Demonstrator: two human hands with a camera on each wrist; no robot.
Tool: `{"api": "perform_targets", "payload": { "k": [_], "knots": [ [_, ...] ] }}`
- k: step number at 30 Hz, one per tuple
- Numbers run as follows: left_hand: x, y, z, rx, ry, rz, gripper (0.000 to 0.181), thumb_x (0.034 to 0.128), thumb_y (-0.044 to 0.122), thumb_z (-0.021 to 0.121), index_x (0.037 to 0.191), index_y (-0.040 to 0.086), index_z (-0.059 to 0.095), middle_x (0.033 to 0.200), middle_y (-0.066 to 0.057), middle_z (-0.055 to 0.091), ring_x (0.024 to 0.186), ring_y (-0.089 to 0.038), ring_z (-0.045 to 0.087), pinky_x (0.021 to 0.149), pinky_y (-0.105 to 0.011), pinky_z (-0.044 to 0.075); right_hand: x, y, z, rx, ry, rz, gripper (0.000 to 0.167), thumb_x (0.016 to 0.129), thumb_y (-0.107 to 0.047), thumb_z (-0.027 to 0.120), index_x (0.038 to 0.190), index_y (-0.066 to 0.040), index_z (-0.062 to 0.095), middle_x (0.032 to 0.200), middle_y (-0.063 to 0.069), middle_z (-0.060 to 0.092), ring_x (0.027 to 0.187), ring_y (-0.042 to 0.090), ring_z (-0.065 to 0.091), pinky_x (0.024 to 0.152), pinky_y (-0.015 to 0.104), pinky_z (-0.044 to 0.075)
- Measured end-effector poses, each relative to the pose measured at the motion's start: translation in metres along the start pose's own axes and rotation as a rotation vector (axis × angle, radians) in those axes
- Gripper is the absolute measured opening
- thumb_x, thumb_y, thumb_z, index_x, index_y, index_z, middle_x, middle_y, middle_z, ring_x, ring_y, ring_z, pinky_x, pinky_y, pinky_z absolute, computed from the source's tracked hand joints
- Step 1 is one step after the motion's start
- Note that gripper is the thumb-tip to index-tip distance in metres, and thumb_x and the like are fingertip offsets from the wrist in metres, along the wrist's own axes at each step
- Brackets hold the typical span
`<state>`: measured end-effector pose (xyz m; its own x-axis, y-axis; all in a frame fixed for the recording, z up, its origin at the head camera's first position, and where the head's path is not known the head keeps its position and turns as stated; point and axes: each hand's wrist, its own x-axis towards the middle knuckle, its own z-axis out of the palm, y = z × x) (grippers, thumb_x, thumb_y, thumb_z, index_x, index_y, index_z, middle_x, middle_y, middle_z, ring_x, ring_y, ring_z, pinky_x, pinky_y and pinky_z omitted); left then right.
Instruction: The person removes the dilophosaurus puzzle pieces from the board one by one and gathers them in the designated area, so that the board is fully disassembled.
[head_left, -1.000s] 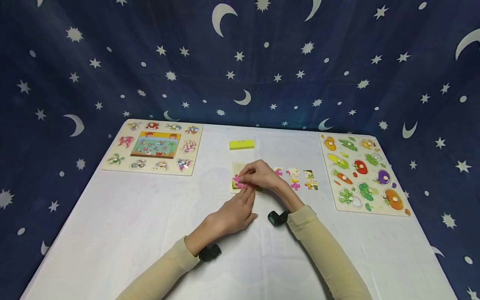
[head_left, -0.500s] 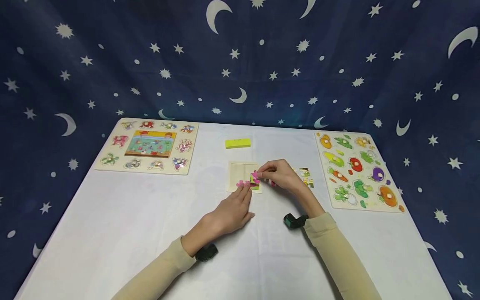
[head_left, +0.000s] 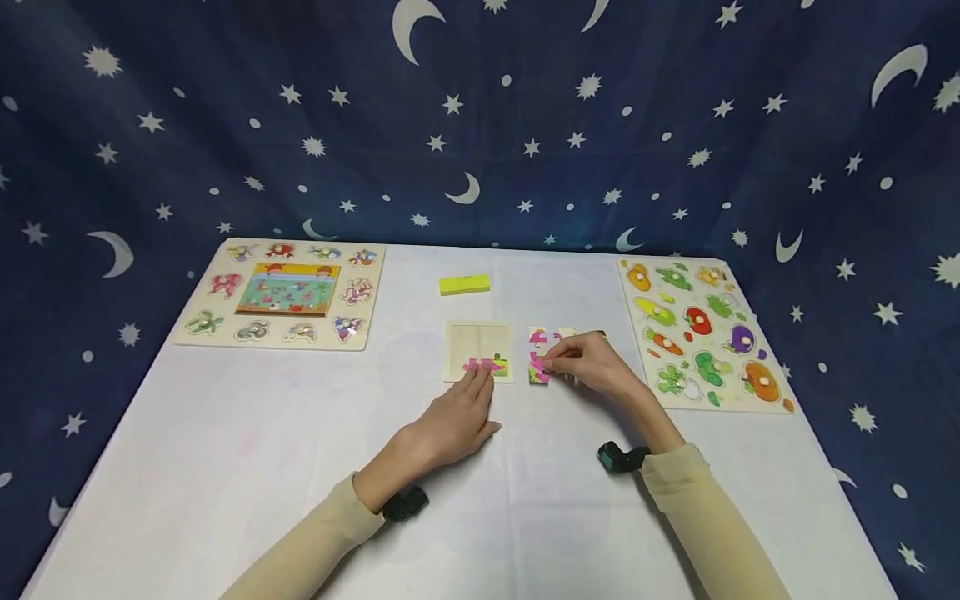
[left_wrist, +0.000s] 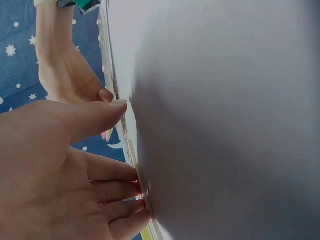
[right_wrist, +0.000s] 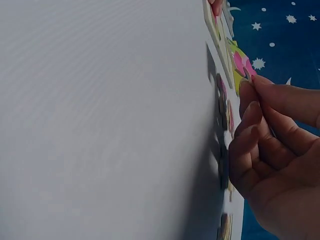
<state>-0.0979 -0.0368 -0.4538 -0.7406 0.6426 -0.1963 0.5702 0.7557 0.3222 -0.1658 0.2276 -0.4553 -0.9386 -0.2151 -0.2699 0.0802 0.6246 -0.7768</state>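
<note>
A small square wooden puzzle tray (head_left: 459, 342) lies mid-table, with pink-and-green jigsaw pieces (head_left: 498, 366) along its near edge. My left hand (head_left: 453, 421) rests its straight fingertips on those pieces; the left wrist view shows its fingers extended at the tray's edge. To the right of the tray, my right hand (head_left: 592, 365) pinches a pink-and-green jigsaw piece (right_wrist: 239, 62) between thumb and finger. In the right wrist view this piece is tilted up, above the table. A loose pink-and-white piece (head_left: 537, 335) lies just beyond it. Other loose pieces (head_left: 566, 332) are partly hidden behind the right hand.
A sea-animal peg board (head_left: 360, 329) lies at the back left. At the right is a vegetable peg board (head_left: 678, 337). Beyond the tray sits a yellow block (head_left: 464, 285). A dark star-patterned cloth (head_left: 480, 125) hangs along the table's far edge.
My right hand has moved right with the pinched piece, from over the tray to beside it. The left hand has stayed at the tray's near edge. The head view has shifted slightly.
</note>
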Motion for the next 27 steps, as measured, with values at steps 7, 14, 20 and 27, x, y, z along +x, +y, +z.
{"api": "perform_targets", "payload": {
  "k": [7, 14, 20, 27],
  "knots": [
    [-0.003, -0.008, -0.001, -0.146, -0.010, -0.010, 0.077, 0.1076, 0.045, 0.050, 0.159, -0.007, 0.026, 0.170, -0.021, 0.018, 0.159, -0.036, 0.014, 0.128, -0.046, 0.022, -0.009, 0.010, -0.004, -0.008, -0.020, -0.015, 0.011, 0.093, -0.018, 0.077, 0.095, -0.007, 0.080, 0.082, 0.003, 0.074, 0.069, 0.018, 0.059, 0.058, 0.026, 0.049],
    [-0.004, -0.010, -0.001, -0.259, -0.014, -0.026, 0.074, 0.1103, 0.048, 0.038, 0.161, -0.003, 0.023, 0.172, -0.016, 0.013, 0.160, -0.032, 0.008, 0.129, -0.047, 0.019, -0.012, 0.012, -0.002, -0.031, -0.003, -0.009, 0.009, 0.093, -0.015, 0.076, 0.092, -0.006, 0.080, 0.078, 0.003, 0.073, 0.067, 0.018, 0.060, 0.059, 0.026, 0.049],
    [-0.003, -0.007, -0.001, -0.228, -0.004, -0.037, 0.072, 0.1109, 0.047, 0.037, 0.161, -0.004, 0.025, 0.171, -0.017, 0.017, 0.160, -0.033, 0.011, 0.128, -0.047, 0.020, -0.012, 0.011, 0.002, -0.081, 0.028, -0.039, 0.008, 0.092, -0.014, 0.077, 0.089, -0.006, 0.080, 0.075, 0.003, 0.073, 0.064, 0.017, 0.059, 0.057, 0.026, 0.049],
    [-0.001, -0.005, 0.001, -0.162, 0.016, -0.032, 0.075, 0.1092, 0.049, 0.042, 0.159, -0.007, 0.028, 0.169, -0.022, 0.022, 0.159, -0.036, 0.017, 0.127, -0.047, 0.023, -0.012, 0.010, 0.004, -0.128, 0.033, -0.091, 0.008, 0.092, -0.013, 0.077, 0.090, -0.006, 0.081, 0.073, 0.003, 0.072, 0.061, 0.015, 0.058, 0.055, 0.025, 0.048]
  ]
}}
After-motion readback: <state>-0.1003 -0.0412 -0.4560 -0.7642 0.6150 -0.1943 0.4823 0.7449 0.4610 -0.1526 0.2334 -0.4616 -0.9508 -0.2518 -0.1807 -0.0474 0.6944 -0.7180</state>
